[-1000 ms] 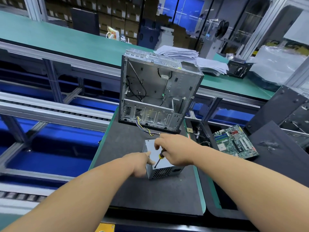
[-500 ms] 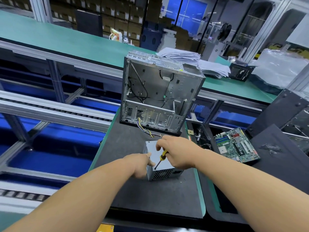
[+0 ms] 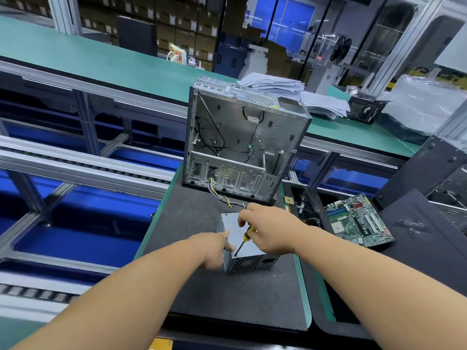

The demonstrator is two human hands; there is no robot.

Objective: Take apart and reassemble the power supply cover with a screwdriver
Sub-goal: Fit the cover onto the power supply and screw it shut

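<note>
While the left hand [image 3: 214,251] braces the power supply [image 3: 246,245] just in front of the open computer case [image 3: 242,145], the right hand [image 3: 267,229] grips a screwdriver [image 3: 243,238], tip on its cover, apparently working 1 screw, which needs steady downward turning.

the scene is bright and evenly lit with a cool cast, and shadows on the dark mat [image 3: 202,294] are faint. blue glows from the windows [image 3: 283,21] at upper centre. straight rails bow toward the frame edges, and the lower left is smeared by blur.
</note>
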